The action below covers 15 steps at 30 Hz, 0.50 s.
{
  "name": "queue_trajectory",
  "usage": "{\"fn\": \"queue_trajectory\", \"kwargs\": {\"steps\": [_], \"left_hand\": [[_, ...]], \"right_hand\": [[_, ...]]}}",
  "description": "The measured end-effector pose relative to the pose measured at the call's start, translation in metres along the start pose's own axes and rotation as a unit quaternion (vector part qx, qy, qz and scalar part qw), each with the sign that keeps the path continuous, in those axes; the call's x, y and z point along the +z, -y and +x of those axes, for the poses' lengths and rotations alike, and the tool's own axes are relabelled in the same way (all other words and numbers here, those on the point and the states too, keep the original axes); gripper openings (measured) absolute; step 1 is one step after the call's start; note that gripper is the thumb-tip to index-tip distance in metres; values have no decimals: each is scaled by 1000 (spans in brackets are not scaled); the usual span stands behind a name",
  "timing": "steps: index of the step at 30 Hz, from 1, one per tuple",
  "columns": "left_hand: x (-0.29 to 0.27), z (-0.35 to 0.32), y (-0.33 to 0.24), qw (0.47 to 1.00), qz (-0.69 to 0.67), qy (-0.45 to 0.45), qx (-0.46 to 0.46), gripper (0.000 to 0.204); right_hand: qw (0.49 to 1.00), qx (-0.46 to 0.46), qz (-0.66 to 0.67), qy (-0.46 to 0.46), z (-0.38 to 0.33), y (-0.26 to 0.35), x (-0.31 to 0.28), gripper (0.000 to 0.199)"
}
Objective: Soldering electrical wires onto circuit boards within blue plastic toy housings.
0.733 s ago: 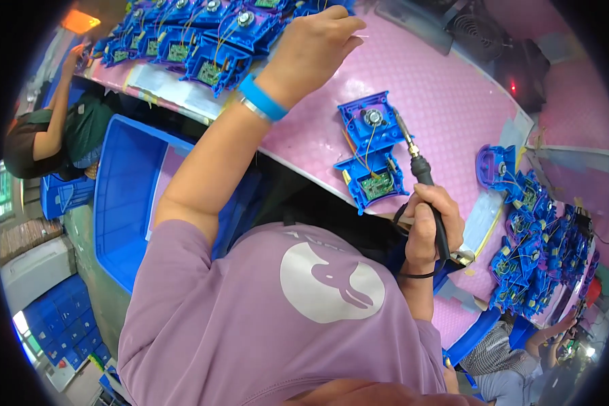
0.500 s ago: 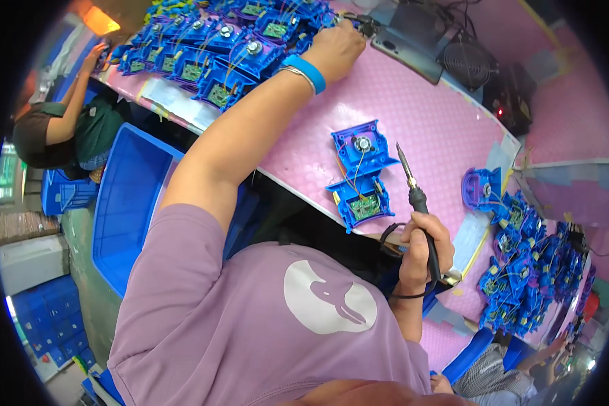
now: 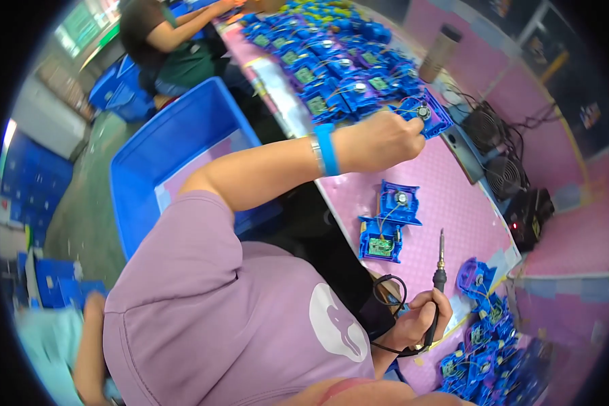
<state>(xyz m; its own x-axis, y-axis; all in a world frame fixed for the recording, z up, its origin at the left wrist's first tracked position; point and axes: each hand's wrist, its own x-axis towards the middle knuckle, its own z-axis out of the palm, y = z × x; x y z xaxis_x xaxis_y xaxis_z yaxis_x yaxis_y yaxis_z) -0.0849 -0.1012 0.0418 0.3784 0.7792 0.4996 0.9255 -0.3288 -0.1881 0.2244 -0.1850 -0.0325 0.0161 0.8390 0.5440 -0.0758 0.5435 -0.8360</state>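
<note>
I am watching the right hand [image 3: 423,318] from afar, its fingers clenching a slim black-handled soldering iron with a metal tip [image 3: 440,277], while the left hand [image 3: 384,142] is overlapping the near edge of a blue plastic casing with a round silver speaker [image 3: 437,122]; those fingers are curling, but I cannot tell whether they are grasping it. A two-part blue plastic casing with a green circuit board [image 3: 398,210] is lying open on the bench [image 3: 463,203], near the tip yet apart from it. I am worrying that a careless wrist turn, if the iron is hot, could be scorching plastic or wire; that the looped black cord [image 3: 405,292] could be snagging at the edge and tugging the iron; that dragging one casing half could be straining its thin leads. The bench is wearing a glossy pink covering, with crowded blue casings [image 3: 342,68] sitting toward the far left and round black fans [image 3: 504,177] standing along the far side. Beyond, a large blue plastic bin [image 3: 135,166] is standing at the left, and a co-worker in dark green [image 3: 189,66] is sitting farther along.
</note>
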Motion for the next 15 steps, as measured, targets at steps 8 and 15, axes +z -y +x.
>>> {"fn": "queue_trajectory", "kwargs": {"steps": [8,15], "left_hand": [[-145,-197,19,946,261,96,-165,4],[-227,-334,20,858,354,216,-304,3]], "right_hand": [[1000,6,15,7,6,10,9,23],[995,-40,79,53,8,-2,16,26]]}}
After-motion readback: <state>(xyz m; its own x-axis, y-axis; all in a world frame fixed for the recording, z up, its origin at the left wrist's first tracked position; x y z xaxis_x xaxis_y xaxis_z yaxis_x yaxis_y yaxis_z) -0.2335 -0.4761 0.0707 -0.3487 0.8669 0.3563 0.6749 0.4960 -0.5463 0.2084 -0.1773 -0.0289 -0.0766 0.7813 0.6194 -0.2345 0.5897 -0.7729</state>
